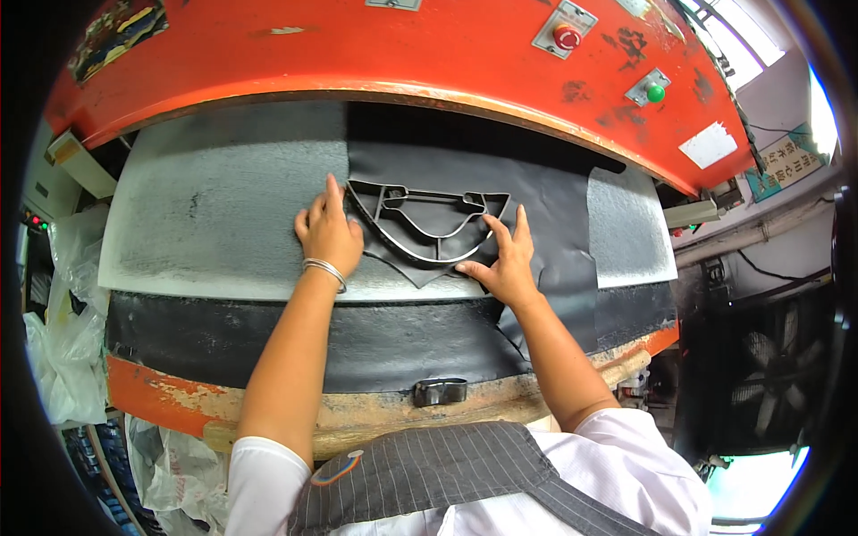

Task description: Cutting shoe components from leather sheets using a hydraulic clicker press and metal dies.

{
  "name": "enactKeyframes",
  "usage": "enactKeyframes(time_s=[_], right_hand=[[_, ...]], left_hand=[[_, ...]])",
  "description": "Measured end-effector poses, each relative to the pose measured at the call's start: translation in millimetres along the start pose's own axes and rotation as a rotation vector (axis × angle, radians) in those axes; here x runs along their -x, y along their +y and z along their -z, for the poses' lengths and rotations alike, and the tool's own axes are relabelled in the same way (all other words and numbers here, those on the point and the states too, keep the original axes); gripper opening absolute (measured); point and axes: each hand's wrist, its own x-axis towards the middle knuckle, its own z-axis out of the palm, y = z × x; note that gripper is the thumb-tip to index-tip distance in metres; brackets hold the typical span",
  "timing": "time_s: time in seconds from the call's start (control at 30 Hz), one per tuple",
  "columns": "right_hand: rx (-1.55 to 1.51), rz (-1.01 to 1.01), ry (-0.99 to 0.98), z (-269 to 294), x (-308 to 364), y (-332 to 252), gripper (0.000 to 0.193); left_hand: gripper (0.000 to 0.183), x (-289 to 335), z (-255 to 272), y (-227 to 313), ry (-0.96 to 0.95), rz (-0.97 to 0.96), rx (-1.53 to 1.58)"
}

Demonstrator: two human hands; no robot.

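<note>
A metal cutting die (438,254), a dark curved frame with inner braces, lies on a sheet of black leather-like material (559,223). Beside the die's left end is my left hand (331,234), its fingers stretched upward and nothing held in them. My right hand (509,259) is at the die's lower right curve with thumb and fingers spread; the index finger reaches over the rim and the thumb rests by the outer edge. Whether the left fingertips touch the die I cannot tell. Under the sheet is a worn grey-white cutting board (223,205).
An orange press beam (393,58) spans the far side, with a red button (567,37) and a green button (655,93). A small black object (440,391) sits on the worn front ledge. Plastic bags (67,322) hang at left; a fan (769,366) stands at right.
</note>
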Motion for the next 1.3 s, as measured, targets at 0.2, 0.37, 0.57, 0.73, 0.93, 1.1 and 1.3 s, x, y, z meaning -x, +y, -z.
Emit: enactKeyframes(time_s=[0.2,0.37,0.57,0.73,0.93,1.1,1.3], right_hand=[[-0.134,-0.033,-0.052,-9,7,21,0.058],[-0.151,0.014,0.005,-12,5,22,0.055],[-0.091,0.125,0.048,-16,3,30,0.055],[-0.034,0.154,0.0,-8,-2,24,0.057],[-0.018,0.15,-0.128,4,-10,28,0.061],[-0.396,0.067,0.21,70,-54,44,0.071],[-0.038,0.549,0.419,162,-160,-3,0.054]], left_hand=[[0.08,-2,0,3,-0.051,-0.035,0.023],[0.081,-3,3,3,-0.017,-0.054,0.059],[0.081,-6,-2,-2,-0.047,-0.033,0.045],[0.08,-11,-4,-4,-0.05,-0.058,-0.026],[0.079,-11,-6,-5,-0.067,-0.019,0.004],[0.051,13,1,0,0.069,0.126,0.223],[0.018,4,89,101,0.224,0.084,0.39]])
